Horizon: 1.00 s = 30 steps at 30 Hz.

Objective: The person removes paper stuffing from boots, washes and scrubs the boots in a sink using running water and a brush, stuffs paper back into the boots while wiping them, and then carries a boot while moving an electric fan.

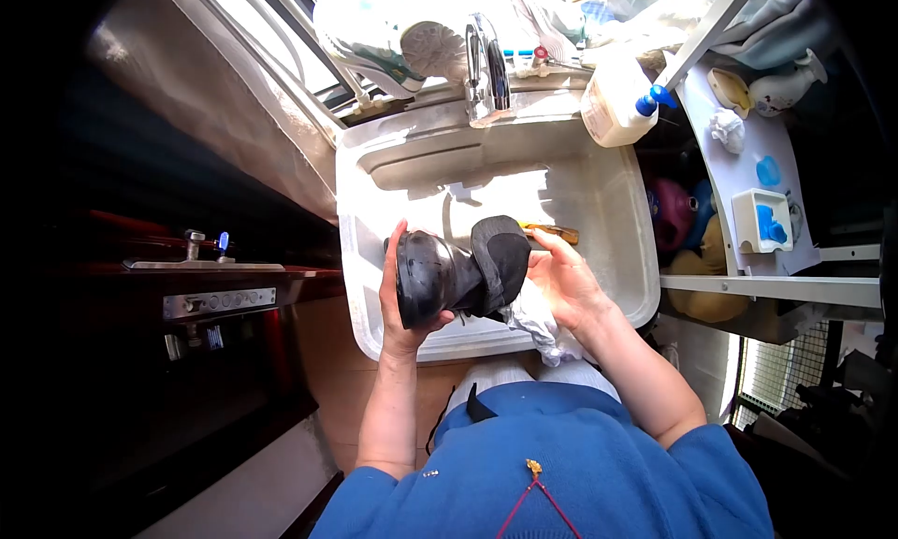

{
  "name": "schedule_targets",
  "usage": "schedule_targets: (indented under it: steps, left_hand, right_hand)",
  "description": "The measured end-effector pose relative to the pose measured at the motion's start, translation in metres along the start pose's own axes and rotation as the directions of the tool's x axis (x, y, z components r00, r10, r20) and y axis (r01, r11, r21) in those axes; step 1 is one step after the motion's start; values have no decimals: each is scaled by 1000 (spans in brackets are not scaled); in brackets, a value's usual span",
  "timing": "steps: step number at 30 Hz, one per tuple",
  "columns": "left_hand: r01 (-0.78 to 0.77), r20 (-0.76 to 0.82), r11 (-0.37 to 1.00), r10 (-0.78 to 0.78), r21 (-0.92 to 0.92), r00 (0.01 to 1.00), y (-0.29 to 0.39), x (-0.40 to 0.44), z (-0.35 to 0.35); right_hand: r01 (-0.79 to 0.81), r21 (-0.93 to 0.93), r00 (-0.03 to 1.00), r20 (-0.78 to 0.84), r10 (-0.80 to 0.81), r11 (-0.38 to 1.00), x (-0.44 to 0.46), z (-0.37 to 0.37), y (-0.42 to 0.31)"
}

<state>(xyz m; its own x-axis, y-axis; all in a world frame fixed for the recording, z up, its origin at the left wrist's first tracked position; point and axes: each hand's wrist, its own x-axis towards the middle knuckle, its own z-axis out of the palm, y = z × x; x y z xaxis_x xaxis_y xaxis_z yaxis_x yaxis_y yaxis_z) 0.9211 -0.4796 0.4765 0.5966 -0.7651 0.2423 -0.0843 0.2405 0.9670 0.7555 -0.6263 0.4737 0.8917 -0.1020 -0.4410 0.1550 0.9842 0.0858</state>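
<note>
A black shoe or ankle boot (pixel 433 275) is held sideways above the sink (pixel 629 282), its dark grey sole part (pixel 505 258) turned to the right. My left hand (pixel 400 296) wraps around its rounded left end, thumb and fingers on opposite sides. My right hand (pixel 569 286) is curled at the other end of the shoe. A crumpled white cloth (pixel 533 322) hangs from it, between palm and shoe; some of its fingers are hidden behind the shoe. Just beyond, a brush-like wooden tool with a yellow end (pixel 561 233) lies in the sink.
A chrome faucet (pixel 486 71) rises at the sink's back, with a pale shoe (pixel 412 57) to its left. A blue-pump bottle (pixel 619 104) stands on the right rim. A shelf (pixel 716 151) holds a soap dish and small containers. A dark cabinet (pixel 234 286) is at left.
</note>
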Motion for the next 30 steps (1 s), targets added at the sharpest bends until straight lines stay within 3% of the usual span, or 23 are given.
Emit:
schedule_targets:
  steps: [2,5,8,10,12,14,17,18,20,21,22,23,25,26,28,30]
  left_hand:
    - [33,-53,994,-39,-107,998,3,1,-5]
    - [15,-88,992,-26,-124,996,4,5,-13]
    - [-54,-142,994,40,-94,989,9,14,-13]
    - [-61,-124,997,55,-42,991,7,17,-18]
    - [-65,-102,997,61,-35,993,3,18,-22]
    - [-89,-204,979,50,-184,978,3,21,-23]
    - [-65,-288,942,-34,-328,957,0,20,-42]
    - [-55,-308,925,-69,-377,949,-2,18,-47]
    - [-53,-327,922,-82,-382,941,2,17,-52]
    - [-51,-314,914,-85,-403,946,2,18,-47]
    - [-47,-308,907,-94,-420,947,2,17,-43]
    - [-42,-301,902,-99,-430,948,3,17,-40]
    - [-34,-304,902,-110,-431,946,8,15,-41]
    - [-30,-311,905,-115,-424,943,11,13,-43]
    - [-48,-303,916,-82,-398,950,16,16,-39]
    - [-75,-258,945,-10,-318,966,20,17,-34]
  right_hand:
    - [-64,16,973,222,59,998,-7,-1,-6]
    - [46,-338,979,202,25,940,-16,8,-6]
    - [161,-684,957,285,57,711,-12,9,-4]
    - [257,-833,954,301,10,491,-5,6,2]
    - [255,-905,967,231,-111,340,6,-10,0]
    - [229,-812,972,162,-170,537,-1,-18,-13]
    - [365,-662,926,185,-329,654,-12,-32,-42]
    - [411,-558,911,258,-320,721,-16,-39,-56]
    - [493,-120,866,162,-473,862,-24,-58,-70]
    - [564,-79,826,56,-561,822,-30,-49,-64]
    - [578,-84,816,52,-576,811,-32,-55,-61]
    - [478,59,872,91,-481,877,-30,-66,-59]
    - [395,78,919,-35,-393,915,-25,-44,-50]
    - [354,17,925,143,-352,935,-18,-58,-53]
    - [235,191,939,210,-273,953,-4,-73,-56]
    - [392,-61,918,91,-386,918,-1,-74,-50]
